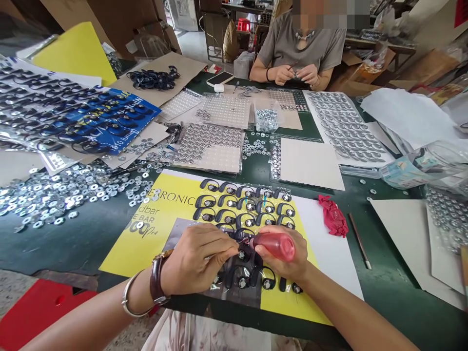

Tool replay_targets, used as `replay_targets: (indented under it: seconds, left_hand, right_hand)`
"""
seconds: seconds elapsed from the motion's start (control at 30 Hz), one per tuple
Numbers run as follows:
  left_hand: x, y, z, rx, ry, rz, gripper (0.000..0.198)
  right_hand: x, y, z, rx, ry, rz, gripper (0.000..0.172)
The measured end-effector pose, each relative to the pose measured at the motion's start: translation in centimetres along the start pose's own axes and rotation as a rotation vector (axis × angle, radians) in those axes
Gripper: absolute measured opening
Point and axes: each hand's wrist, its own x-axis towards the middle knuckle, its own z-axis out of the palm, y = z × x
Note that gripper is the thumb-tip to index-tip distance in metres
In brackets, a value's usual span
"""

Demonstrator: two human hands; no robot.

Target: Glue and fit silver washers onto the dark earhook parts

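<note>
My right hand (288, 251) is wrapped round a red squeeze bottle (275, 245), which lies tilted with its tip toward my left hand. Close to that tip, my left hand (199, 256) is closed in a pinch; what its fingertips hold is too small to make out. Under both hands, rows of black ear-hook parts (249, 222), each with a small round silvery piece, lie on clear film over a yellow printed sheet (120, 243). My hands hide some of the parts in the middle rows.
Loose metal washers (87, 190) are heaped at left, beside a blue card (127, 119) with more black hooks. Trays of round pieces (204, 146) stand ahead. At right lie a crumpled red cloth (332, 216) and a thin brush (360, 241). A co-worker (296, 53) sits opposite.
</note>
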Motion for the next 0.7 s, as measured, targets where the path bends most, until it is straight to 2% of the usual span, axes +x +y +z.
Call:
replay_targets:
  seconds: [0.13, 0.27, 0.43, 0.5, 0.57, 0.63, 0.7]
  left_hand:
    - [0.1, -0.2, 0.0, -0.011, 0.003, -0.016, 0.014]
    - [0.0, -0.2, 0.0, -0.006, 0.005, -0.028, 0.013]
    - [0.1, -0.1, 0.1, -0.018, 0.016, -0.026, 0.014]
    - [0.1, 0.0, 0.1, -0.015, 0.023, -0.025, 0.014]
    - [-0.3, 0.1, 0.1, -0.007, 0.036, -0.018, 0.013]
    - [-1.0, 0.5, 0.0, 0.009, 0.064, 0.019, 0.012]
    - [-2.1, 0.9, -0.2, 0.046, 0.066, 0.108, 0.016]
  right_hand:
    - [-0.3, 0.1, 0.0, -0.01, -0.034, -0.039, 0.031]
    - [-0.6, 0.3, -0.1, 0.01, -0.082, -0.156, 0.047]
    - [-1.1, 0.4, -0.7, -0.009, -0.334, -0.38, 0.052]
    - [-1.0, 0.2, -1.2, 0.013, -0.354, -0.421, 0.052]
    - [-0.5, -0.1, -2.0, 0.063, -0.231, -0.31, 0.051]
    - [0.3, -0.5, -2.9, 0.165, -0.079, -0.045, 0.044]
    - [1.1, -1.2, -3.6, 0.288, -0.042, 0.268, 0.031]
